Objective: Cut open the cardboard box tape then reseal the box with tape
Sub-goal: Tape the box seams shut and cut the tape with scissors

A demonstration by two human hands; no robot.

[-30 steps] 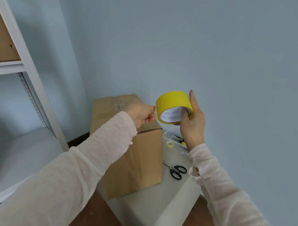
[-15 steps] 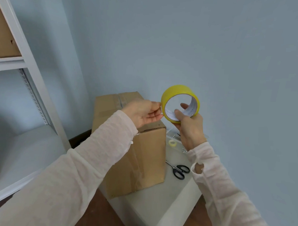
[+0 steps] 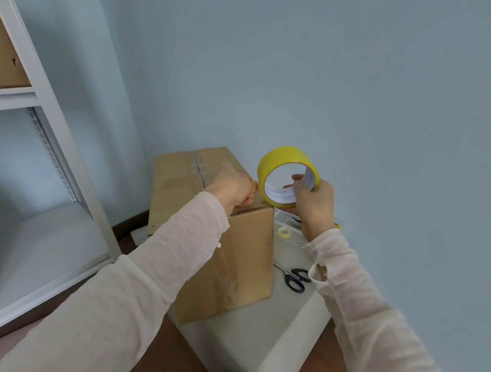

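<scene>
White metal shelving [image 3: 48, 138] occupies the left margin, with a brown carton [image 3: 4, 54] on its upper shelf. The cardboard box [image 3: 241, 258] stands on the left part of a white table [image 3: 248, 343]. Its long axis runs from 6 o'clock toward 12 o'clock, away from the wearer, and the top seam [image 3: 198, 167] follows that axis.

Left hand [image 3: 234, 186]: fingers curled tight, knuckles up, positioned over the box's near right top corner. The fingertips meet the outer face of the yellow tape roll [image 3: 286, 158] at the roll's 9 o'clock. Whether they pinch a loose end of tape cannot be determined.

Yellow tape roll: held in the air just beside that box corner, at its 3 o'clock. It stands on edge with the core opening facing the wearer, so its axis points toward the camera, tilted slightly left.

Right hand [image 3: 315, 208]: grasping the roll from 4 o'clock, fingers [image 3: 296, 178] hooked into the core and palm against the outer rim.

A clear tray [image 3: 292, 240] lies on the table beneath the right wrist and holds a small clear tape roll [image 3: 284, 232]. Black-handled scissors [image 3: 296, 279] lie flat at the tray's 6 o'clock, just beside the right sleeve [image 3: 346, 288].
</scene>
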